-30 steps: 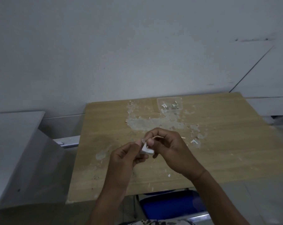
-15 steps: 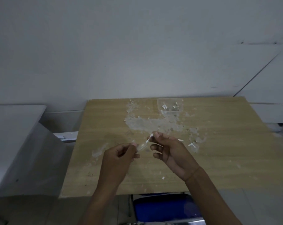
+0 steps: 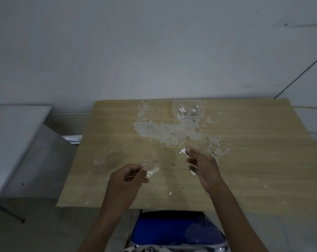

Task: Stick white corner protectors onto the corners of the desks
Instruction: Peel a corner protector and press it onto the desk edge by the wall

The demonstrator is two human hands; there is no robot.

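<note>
Two hands hover over the counter (image 3: 245,160), apart from each other. I see my left hand (image 3: 128,179) pinching the corner protector (image 3: 152,172) at its fingertips, while my right hand (image 3: 203,166) pinches a small white backing strip (image 3: 182,151). Farther back sits a clear plastic container (image 3: 188,108) with more white pieces inside, beside a patch of pale scraps (image 3: 163,131).
</note>
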